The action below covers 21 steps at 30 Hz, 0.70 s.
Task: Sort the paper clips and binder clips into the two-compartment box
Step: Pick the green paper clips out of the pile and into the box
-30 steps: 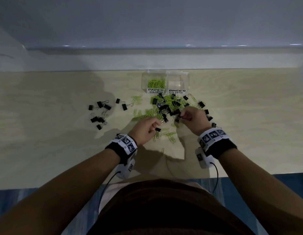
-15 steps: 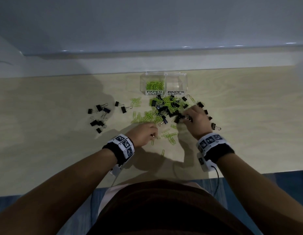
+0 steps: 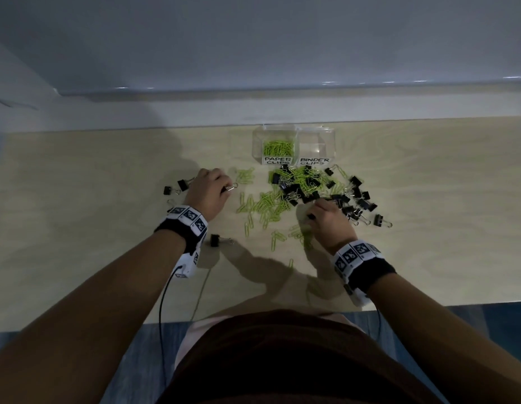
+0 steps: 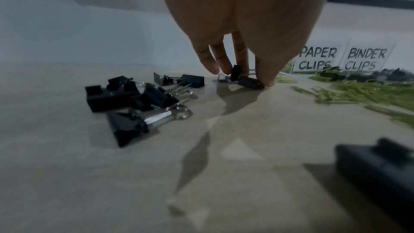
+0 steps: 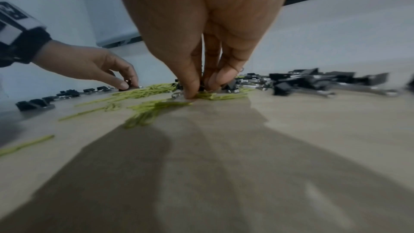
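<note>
1. Left hand (image 4: 241,24) pinches a black binder clip (image 4: 244,79) on the worktop (image 3: 107,228), left of the mixed pile (image 3: 305,185).
2. Right hand (image 3: 329,221) pinches, seemingly, a binder clip at the pile's near edge.
3. Box (image 3: 294,144) stands behind, paper clips (image 3: 278,147) in its left compartment.

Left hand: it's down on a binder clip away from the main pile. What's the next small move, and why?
Probably lift that binder clip and carry it to the BINDER CLIPS compartment. The left hand already pinches it against the table, and that compartment looks empty, while the PAPER CLIPS compartment already holds green clips.
</note>
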Available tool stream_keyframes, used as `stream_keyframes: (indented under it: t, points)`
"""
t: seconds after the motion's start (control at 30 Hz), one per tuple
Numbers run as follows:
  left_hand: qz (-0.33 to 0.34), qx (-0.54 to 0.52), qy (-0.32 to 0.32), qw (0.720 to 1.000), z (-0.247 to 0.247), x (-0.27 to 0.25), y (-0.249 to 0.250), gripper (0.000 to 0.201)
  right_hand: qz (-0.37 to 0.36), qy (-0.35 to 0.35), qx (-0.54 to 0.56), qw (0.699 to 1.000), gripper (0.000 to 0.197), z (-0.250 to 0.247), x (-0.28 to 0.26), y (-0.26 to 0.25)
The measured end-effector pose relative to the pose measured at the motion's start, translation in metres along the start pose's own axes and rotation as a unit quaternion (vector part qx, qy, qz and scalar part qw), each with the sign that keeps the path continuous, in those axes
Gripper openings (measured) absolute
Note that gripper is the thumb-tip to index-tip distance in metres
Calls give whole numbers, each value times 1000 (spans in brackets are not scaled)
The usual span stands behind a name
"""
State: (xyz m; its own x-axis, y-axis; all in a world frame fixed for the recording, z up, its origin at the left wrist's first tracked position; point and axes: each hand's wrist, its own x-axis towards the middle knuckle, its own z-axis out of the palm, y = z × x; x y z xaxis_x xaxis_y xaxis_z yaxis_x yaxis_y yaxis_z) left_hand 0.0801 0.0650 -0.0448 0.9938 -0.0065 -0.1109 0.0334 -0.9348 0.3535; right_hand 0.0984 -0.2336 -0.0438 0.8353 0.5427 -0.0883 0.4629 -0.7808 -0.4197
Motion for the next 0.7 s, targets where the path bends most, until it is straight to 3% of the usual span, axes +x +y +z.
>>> stream_keyframes:
  t: [0.1,0.2,0.33,0.5,0.57,0.7]
  points:
    - [-19,34,18,999,-2,4,0,14,13,23,0,1000,14,-4,-8,14]
    - [-18,44,9,999,-6,14,7,29,17,21,7,1000,22,-11,-2,-2]
    - [27,70,-87,993,-6,29,24,50,-32,-27,31,999,41,-18,31,-47]
    - [108,116,-101,982,-1,7,37,37,-34,-160,-18,986,54,-14,63,-81]
    - [138,110,-125,976,2,-10,40,44,-40,-219,-80,971,67,-9,67,-81]
    - [112,88,-176,974,11,-27,47,65,-63,-201,-49,976,55,0,62,-76]
